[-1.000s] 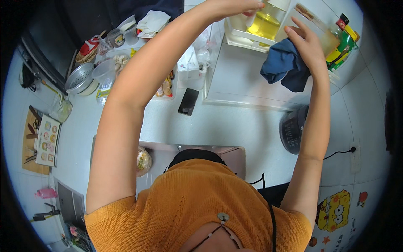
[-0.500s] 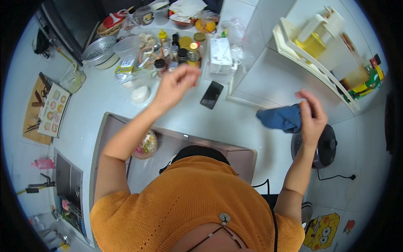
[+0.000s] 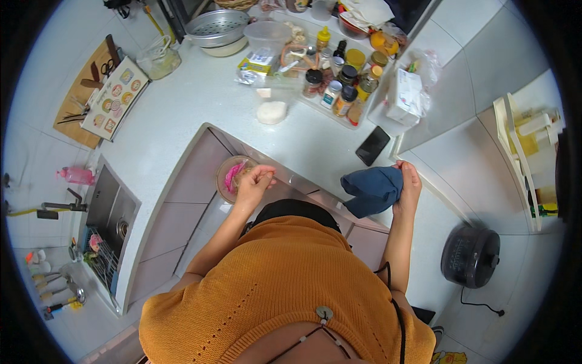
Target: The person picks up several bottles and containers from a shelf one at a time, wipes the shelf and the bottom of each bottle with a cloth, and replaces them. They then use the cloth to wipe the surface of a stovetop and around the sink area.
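A dark blue cloth [image 3: 374, 189] hangs in loose folds from my right hand [image 3: 408, 184], its fingers closed on the cloth's right end. It is held over the counter's front edge, just below a black phone [image 3: 373, 145]. My left hand [image 3: 257, 184] is in front of the counter with fingers curled together; whatever they may hold is too small to make out. Seen partly behind that hand, lower down, is a round bin [image 3: 222, 184] with pink and pale scraps inside. A smooth white lump [image 3: 271, 112] rests on the counter beyond my left hand.
Spice jars [image 3: 347, 76] crowd a clear tray at the back, beside a white box [image 3: 405, 96]. A metal colander [image 3: 218, 28] stands far left. The sink [image 3: 111, 209] is at left, a dark electric cooker [image 3: 471, 256] at right. A wall shelf [image 3: 520, 161] holds bottles.
My left hand has come back from over the jars to the counter's front edge. The right hand has brought the cloth lower and inward. My view has turned, shifting the counter items rightward.
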A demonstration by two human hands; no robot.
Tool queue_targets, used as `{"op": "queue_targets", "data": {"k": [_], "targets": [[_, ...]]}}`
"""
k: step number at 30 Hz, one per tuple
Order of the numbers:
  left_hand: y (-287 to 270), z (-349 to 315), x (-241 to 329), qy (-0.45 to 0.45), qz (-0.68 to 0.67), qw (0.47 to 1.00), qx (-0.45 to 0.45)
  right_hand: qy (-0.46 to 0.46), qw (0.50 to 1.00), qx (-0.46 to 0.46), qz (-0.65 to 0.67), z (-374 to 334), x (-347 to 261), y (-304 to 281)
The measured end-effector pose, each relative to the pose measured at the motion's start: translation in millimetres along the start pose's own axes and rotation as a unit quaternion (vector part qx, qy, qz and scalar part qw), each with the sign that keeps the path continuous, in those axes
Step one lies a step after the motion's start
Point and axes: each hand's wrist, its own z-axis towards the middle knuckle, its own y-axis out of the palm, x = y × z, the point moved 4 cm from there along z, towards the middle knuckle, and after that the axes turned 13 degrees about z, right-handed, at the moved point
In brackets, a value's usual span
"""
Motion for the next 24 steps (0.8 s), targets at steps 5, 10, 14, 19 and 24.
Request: {"op": "queue_targets", "data": {"k": [5,10,14,19,24], "targets": [[-62,33,6,0.050,0.075,0.994,0.056,0.046,0.997,-0.047,-0.029,-6,45,41],[-90,103,35,0.115,0.148,0.976,0.110,0.071,0.993,-0.066,-0.061,-14,62,50],[-87,151,53,0.169,0.237,0.944,0.157,0.107,0.993,0.001,-0.044,-17,67,30],[-66,187,57,0.192,0.258,0.935,0.146,0.131,0.986,0.099,0.025,-25,65,5],[-65,206,47,0.163,0.181,0.956,0.164,0.107,0.971,0.170,0.127,-35,74,-3]]}}
